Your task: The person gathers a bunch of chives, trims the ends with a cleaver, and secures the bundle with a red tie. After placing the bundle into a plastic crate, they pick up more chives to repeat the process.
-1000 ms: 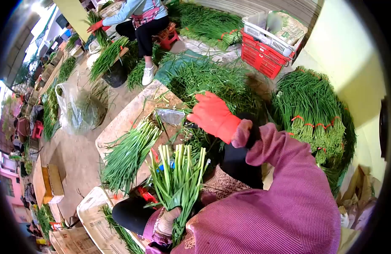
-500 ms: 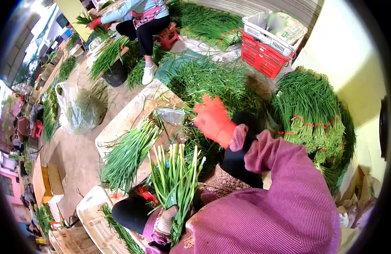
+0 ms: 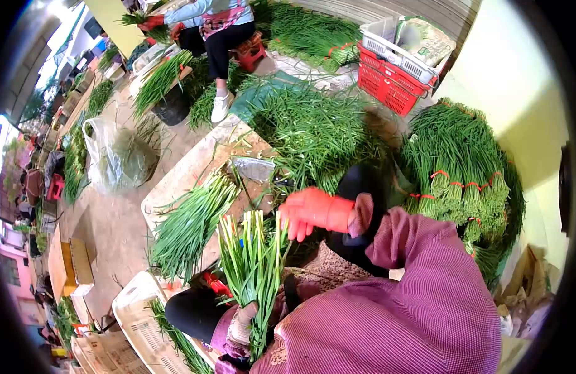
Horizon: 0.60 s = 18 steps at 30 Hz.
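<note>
My left hand (image 3: 243,325), in a pale glove, grips a bunch of green onions (image 3: 254,262) upright near my lap, cut ends up. My right hand (image 3: 312,210), in an orange glove, hovers just right of the bunch's top with fingers pointing down and nothing visibly in it. In front lies a wooden board (image 3: 182,181) with a loose heap of green onions (image 3: 188,224) and a knife blade (image 3: 254,168) on it.
A pile of loose greens (image 3: 313,131) lies ahead. Tied bundles (image 3: 456,168) are stacked at the right. Red and white crates (image 3: 394,68) stand at the back. Another person (image 3: 213,31) sits farther off sorting greens. A clear bag (image 3: 116,159) lies left, a white crate (image 3: 138,318) by my knee.
My right hand has come back from the pile by the knife toward me and now hangs beside the top of the bunch. The left hand and bunch barely moved.
</note>
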{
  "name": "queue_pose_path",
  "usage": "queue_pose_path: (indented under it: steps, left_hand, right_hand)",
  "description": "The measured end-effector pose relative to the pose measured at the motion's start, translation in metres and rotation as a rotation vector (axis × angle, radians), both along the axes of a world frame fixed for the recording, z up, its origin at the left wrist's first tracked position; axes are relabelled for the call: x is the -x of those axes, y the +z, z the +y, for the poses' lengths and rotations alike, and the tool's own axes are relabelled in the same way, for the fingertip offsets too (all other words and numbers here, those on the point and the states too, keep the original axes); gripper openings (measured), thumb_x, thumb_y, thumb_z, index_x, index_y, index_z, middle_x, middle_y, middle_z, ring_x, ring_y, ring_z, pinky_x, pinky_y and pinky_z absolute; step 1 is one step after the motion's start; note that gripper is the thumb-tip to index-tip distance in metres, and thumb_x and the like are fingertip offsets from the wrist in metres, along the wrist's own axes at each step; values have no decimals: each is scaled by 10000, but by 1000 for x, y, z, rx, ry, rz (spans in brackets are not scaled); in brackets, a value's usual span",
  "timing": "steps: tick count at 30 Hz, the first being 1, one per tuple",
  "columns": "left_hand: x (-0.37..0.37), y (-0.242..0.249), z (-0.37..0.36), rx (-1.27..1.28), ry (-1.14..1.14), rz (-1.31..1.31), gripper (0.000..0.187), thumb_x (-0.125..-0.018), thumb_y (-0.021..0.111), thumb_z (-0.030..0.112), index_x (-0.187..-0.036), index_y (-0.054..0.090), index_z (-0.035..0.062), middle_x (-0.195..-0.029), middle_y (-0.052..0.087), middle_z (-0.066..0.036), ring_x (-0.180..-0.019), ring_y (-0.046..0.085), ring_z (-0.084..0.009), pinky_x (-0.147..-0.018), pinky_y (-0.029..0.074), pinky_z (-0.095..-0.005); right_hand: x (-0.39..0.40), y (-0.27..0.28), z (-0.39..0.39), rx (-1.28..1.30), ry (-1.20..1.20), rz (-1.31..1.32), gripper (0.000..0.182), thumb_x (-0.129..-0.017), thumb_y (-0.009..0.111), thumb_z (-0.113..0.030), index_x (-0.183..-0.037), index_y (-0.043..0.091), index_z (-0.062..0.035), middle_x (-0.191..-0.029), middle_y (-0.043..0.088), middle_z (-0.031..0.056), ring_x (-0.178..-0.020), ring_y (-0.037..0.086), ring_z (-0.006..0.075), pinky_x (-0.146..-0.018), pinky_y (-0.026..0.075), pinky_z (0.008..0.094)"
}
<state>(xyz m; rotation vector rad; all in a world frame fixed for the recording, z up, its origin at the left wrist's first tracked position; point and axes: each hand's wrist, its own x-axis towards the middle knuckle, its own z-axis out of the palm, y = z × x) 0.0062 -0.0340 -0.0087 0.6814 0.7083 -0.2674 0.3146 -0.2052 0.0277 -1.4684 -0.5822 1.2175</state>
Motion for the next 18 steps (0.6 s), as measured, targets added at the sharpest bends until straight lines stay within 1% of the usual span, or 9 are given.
queue_pose_path:
  steps: [3, 4, 5, 9, 10, 11, 12, 16, 18]
  left_hand:
    - [7, -20, 2, 80, 50, -76, 685, -766, 808, 405, -1271, 557, 17, -1017, 660, -42, -860, 627, -157, -753, 523, -267]
    - [12, -25, 6, 147, 39, -56, 633, -778, 799, 380, -1253, 574, 27, -1034, 669, -63, -925, 630, -189, -833, 509, -313]
    - [16, -30, 12, 213, 29, -37, 581, -790, 790, 355, -1235, 591, 38, -1051, 678, -84, -990, 632, -222, -914, 495, -358]
    - [15, -26, 15, 238, -6, -49, 598, -787, 794, 351, -1256, 582, 45, -1118, 672, -114, -1058, 632, -259, -971, 500, -404]
    - [10, -19, 10, 194, 10, -29, 629, -782, 797, 361, -1275, 569, 43, -1137, 665, -107, -1056, 632, -250, -963, 506, -396]
    - [2, -15, 6, 111, 13, -84, 683, -778, 801, 368, -1318, 537, 43, -1166, 650, -88, -1043, 632, -224, -935, 520, -369]
    - [-2, -10, 4, 111, 14, -84, 683, -778, 801, 368, -1318, 537, 43, -1166, 650, -88, -1043, 632, -224, -935, 520, -369]
    - [2, -8, 3, 1, -10, -62, 713, -750, 828, 378, -1317, 553, 45, -1182, 642, -50, -1034, 611, -180, -913, 493, -321]
    - [4, -26, 11, -62, -72, -172, 727, -748, 832, 373, -1327, 542, 44, -1206, 631, -56, -1049, 605, -184, -927, 486, -327]
  right_hand:
    - [-63, 5, -13, -138, -561, -482, 268, -975, 542, -283, -968, 649, -37, -865, 718, 136, -697, 700, 195, -574, 530, 284]
    - [-84, 4, -19, -232, -752, -772, 269, -971, 549, -282, -956, 651, -33, -852, 715, 130, -692, 699, 210, -594, 538, 310]
    - [-85, 10, -20, -235, -748, -774, 269, -971, 549, -282, -956, 651, -33, -852, 715, 130, -692, 699, 210, -594, 538, 310]
    - [-79, 55, -26, 476, -435, -1274, 425, -938, 578, -423, -975, 646, -6, -877, 709, 160, -721, 680, 292, -744, 534, 383]
    - [-73, 50, -18, 460, -100, -763, 518, -930, 562, -508, -960, 653, 1, -811, 714, 155, -694, 690, 256, -697, 543, 360]
    - [-43, 41, -10, 301, -130, -254, 529, -943, 557, -505, -940, 653, 16, -731, 702, 135, -669, 689, 207, -634, 541, 328]
    - [-15, 36, -3, 242, -84, -148, 550, -937, 572, -514, -936, 650, 31, -711, 691, 117, -656, 678, 169, -593, 532, 300]
    - [46, 15, 6, 42, 20, -971, 421, -898, 610, -502, -1008, 669, -100, -754, 686, 120, -636, 673, 277, -593, 522, 386]
    - [52, -8, 12, 110, 175, -1076, 367, -886, 614, -486, -1006, 671, -144, -761, 677, 121, -643, 651, 341, -586, 508, 439]
